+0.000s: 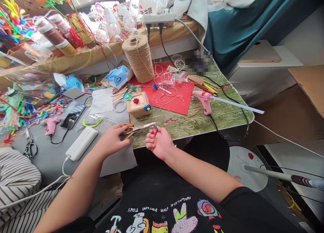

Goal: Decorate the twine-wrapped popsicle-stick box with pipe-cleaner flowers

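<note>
From here I see the left hand (113, 141) at the scissors (144, 126) near the worktop's (152, 142) edge, its thumb and fingers parted about the orange handles — whether they grip, I can't tell. The right hand (161, 144) is curled closed around a red lighter (155, 131), just beside the blade tips. The scissors should be stiff and fairly light, safest taken by the handles; the lighter looks small, hard and a bit slippery, best held round its body.

Beyond sits a twine-covered box (138, 111) trimmed with flowers (its inside is hidden from me). On the far ledge (92, 55), jars (52, 32) show brown and orange contents — and a blue packet (117, 77) lies nearer.
</note>
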`<action>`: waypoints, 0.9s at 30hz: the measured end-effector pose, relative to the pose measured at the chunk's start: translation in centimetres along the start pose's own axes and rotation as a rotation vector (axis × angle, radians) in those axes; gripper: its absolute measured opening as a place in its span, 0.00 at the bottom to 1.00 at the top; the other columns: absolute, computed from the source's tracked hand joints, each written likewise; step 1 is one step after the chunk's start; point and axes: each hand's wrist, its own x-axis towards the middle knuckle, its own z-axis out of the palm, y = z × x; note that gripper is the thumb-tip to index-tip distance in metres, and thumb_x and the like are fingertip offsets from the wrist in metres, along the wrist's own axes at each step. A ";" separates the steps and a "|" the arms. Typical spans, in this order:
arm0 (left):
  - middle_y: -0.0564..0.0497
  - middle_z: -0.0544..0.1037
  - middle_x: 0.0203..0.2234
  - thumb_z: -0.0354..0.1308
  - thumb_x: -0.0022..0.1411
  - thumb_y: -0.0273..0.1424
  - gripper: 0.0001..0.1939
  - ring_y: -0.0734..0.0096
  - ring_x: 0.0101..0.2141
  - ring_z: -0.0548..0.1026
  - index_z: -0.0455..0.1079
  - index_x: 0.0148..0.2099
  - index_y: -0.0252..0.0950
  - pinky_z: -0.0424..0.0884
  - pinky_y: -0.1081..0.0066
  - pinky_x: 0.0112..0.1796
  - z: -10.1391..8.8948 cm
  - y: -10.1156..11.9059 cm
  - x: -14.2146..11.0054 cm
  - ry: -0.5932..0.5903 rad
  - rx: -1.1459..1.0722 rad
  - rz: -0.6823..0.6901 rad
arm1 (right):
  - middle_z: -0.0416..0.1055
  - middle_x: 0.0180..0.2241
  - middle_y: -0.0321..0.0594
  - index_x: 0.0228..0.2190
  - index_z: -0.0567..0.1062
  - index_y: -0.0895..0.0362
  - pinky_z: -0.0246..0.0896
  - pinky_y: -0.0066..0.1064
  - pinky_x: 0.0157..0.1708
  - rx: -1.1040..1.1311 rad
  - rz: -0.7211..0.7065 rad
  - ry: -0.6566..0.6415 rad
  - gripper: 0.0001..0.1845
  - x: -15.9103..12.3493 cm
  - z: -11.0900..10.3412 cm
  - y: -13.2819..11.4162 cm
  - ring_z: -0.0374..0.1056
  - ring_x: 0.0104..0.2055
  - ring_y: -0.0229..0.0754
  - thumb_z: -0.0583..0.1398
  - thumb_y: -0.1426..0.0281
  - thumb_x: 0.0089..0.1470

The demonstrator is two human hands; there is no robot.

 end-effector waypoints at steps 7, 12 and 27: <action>0.44 0.79 0.55 0.60 0.60 0.39 0.32 0.52 0.53 0.77 0.74 0.66 0.38 0.73 0.59 0.59 0.0 0.1 0.1 -0.004 0.005 -0.009 | 0.53 0.22 0.30 0.29 0.64 0.54 0.40 0.24 0.19 0.004 0.007 -0.012 0.18 -0.6 -0.1 0.1 0.49 0.21 0.34 0.49 0.57 0.68; 0.43 0.79 0.53 0.60 0.60 0.39 0.30 0.52 0.52 0.77 0.75 0.64 0.38 0.73 0.59 0.57 0.1 0.4 0.1 0.009 0.044 0.009 | 0.55 0.23 0.30 0.28 0.64 0.54 0.40 0.24 0.20 -0.071 0.031 -0.031 0.13 -2.0 -0.9 1.6 0.49 0.22 0.34 0.54 0.60 0.62; 0.44 0.79 0.50 0.61 0.61 0.38 0.27 0.51 0.50 0.78 0.75 0.61 0.39 0.73 0.58 0.55 0.5 1.5 -0.1 0.046 0.115 0.043 | 0.55 0.23 0.30 0.27 0.66 0.56 0.38 0.24 0.21 -0.224 0.169 -0.062 0.05 -2.1 -2.3 2.6 0.47 0.22 0.32 0.57 0.72 0.55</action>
